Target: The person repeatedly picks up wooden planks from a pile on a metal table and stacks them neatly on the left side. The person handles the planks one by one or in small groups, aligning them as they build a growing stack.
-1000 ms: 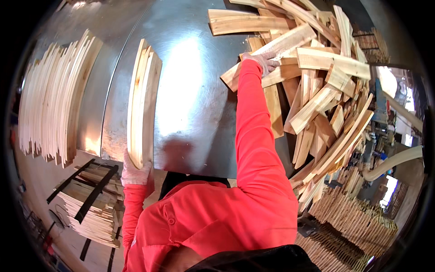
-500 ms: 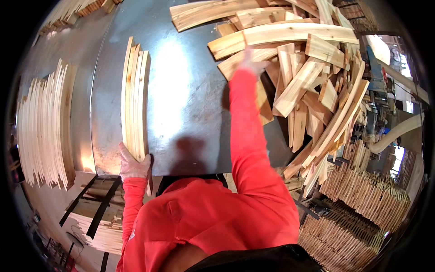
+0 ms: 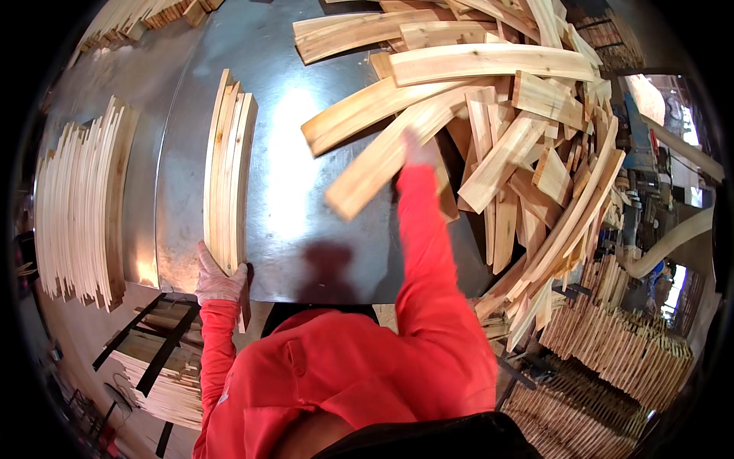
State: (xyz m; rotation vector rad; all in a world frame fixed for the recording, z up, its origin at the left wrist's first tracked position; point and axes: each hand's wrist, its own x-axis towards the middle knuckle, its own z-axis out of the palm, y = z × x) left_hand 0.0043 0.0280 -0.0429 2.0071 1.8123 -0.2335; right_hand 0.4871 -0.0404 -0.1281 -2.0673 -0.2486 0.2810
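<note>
My left hand, in a pale glove, is closed around the near end of a small row of wooden boards standing on edge side by side. One of these boards juts past the table's near edge. At the pile's left side, my right hand, blurred by motion, grips a light wooden board slanting toward me over the table. Just beyond it lies another slanted board, and farther back a long board rests across the pile.
A jumbled pile of wooden boards covers the right of the metal table. A longer row of upright boards stands at the left. Stacked boards sit low at the right, and dark metal bars stick out below the table's left edge.
My right hand has drawn a board toward me and left, off the pile's edge. The board beyond it has also slid left. My left hand stays on its row of boards.
</note>
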